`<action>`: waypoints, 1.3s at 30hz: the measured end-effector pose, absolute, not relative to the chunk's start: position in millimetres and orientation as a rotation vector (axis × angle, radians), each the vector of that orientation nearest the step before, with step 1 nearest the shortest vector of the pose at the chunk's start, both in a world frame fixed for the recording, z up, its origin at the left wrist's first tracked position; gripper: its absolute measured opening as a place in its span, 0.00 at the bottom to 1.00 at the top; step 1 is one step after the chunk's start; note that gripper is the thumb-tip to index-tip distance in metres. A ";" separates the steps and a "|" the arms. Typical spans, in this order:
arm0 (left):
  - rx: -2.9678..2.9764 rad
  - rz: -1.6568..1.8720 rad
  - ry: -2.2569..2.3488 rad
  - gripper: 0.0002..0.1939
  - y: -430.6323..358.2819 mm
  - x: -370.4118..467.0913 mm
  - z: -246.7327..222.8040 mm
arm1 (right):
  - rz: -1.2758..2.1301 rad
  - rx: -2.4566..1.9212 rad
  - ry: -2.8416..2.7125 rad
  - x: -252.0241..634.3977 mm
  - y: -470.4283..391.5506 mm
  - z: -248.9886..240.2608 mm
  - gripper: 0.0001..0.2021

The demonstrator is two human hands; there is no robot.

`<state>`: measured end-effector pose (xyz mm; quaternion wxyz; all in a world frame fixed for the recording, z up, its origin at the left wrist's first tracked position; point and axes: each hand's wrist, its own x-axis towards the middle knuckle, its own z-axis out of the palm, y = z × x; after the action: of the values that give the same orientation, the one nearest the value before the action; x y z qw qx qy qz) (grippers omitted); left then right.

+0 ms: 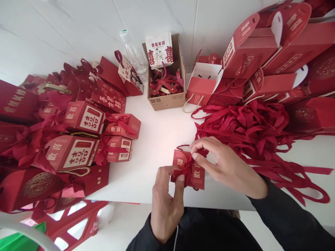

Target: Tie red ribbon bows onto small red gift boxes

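The small red gift box (pixel 198 178) is located on the near part of the white tabletop (pixel 154 139), in front of the person's torso, between the two hands. Its long axis runs from near to far, with the far end angled slightly to the left; a dark cord loop shows at that end. The left hand (pixel 167 198) approaches from the near left, fingers pointing away from the body; its grip is closed on the red ribbon (pixel 187 169) between thumb and index finger. The right hand (pixel 222 164) reaches in from the right, wrist bent, palm down; its grip pinches the ribbon near the far end of the box. An open cardboard carton (pixel 167 104) at the rear contains red strap pieces (pixel 166 82) and a printed card (pixel 159 50). To its right stands an open red box with white inner flaps (pixel 200 93); its contents cannot be determined.
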<state>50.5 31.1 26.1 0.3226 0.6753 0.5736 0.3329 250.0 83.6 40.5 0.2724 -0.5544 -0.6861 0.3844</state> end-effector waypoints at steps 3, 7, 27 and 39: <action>1.641 0.870 1.550 0.06 29.4 48.9 26.4 | 1.077 -1.584 -1.753 252.0 82.5 41.6 0.07; 1.446 0.955 1.597 0.07 27.6 49.0 23.4 | 1.077 -1.629 -1.649 254.5 83.0 39.2 0.08; 1.981 0.876 1.716 0.09 15.8 65.2 27.7 | 0.751 -1.503 -2.019 255.2 60.2 33.4 0.04; 1.713 0.872 1.661 0.07 25.2 55.4 23.9 | 0.922 -1.626 -1.933 256.2 64.7 35.2 0.10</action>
<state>55.4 25.2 23.9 0.2960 0.6442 0.6245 0.3278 256.2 64.7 35.2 0.2245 -0.5893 -0.7005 0.3341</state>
